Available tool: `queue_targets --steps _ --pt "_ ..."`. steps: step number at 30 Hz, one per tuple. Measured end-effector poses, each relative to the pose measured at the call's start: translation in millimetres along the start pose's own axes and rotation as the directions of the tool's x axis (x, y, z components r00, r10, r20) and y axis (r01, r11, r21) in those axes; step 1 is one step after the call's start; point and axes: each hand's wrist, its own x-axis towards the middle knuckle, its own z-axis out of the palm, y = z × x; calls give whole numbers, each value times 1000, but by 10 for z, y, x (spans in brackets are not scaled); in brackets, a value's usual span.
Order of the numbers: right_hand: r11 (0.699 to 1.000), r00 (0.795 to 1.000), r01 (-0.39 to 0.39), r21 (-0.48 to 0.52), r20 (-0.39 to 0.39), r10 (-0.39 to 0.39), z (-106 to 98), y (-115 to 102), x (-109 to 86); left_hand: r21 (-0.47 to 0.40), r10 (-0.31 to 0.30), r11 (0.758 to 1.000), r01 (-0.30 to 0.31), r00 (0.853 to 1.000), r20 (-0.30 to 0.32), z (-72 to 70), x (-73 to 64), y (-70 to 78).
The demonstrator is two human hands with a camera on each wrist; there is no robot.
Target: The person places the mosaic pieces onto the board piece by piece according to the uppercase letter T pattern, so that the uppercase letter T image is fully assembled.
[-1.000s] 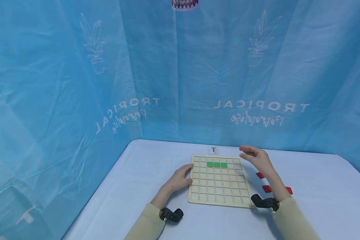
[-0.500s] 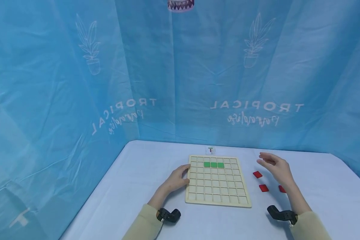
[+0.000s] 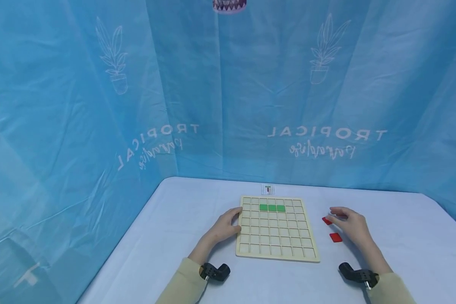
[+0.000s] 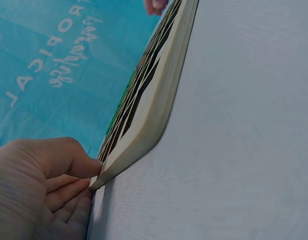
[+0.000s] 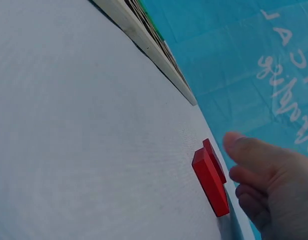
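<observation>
In the head view, the wooden grid board [image 3: 274, 240] lies flat on the white worktop [image 3: 197, 198], with three green tiles [image 3: 272, 208] in a row in its far part. The left hand [image 3: 224, 226] rests at the left edge of the board, thumb and index finger apart. The right hand [image 3: 353, 223] has come down since half a second ago, and its fingertips are now at the far red tile [image 3: 327, 221]; the near red tile [image 3: 336, 237] lies just beside. A third red tile, seen earlier, is now not visible, perhaps behind the forearm.

In the left wrist view, the thumb touches the board's edge.

In the right wrist view, thumb and fingers are apart and hold nothing visible; I judge that a red tile is now within reach, while the red ones remain off the board.
</observation>
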Motion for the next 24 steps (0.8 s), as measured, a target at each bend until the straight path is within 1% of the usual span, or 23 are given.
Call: queue_targets --steps 4,8,15,20,24 --pt "997 998 55 -53 9 -54 31 40 -14 -3 6 1000 -6 1000 1 -4 2 9" --pt "994 998 66 -84 7 -66 61 70 -19 2 2 1000 -2 1000 2 3 1 2" --pt "990 994 103 -97 31 -101 52 48 -41 17 -6 1000 6 1000 3 5 -12 7" --pt "985 991 131 -108 13 -131 58 55 -36 13 -6 1000 6 1000 1 6 -5 1" --pt "985 991 134 -112 8 -134 35 33 -40 1 -7 1000 7 1000 2 9 0 3"
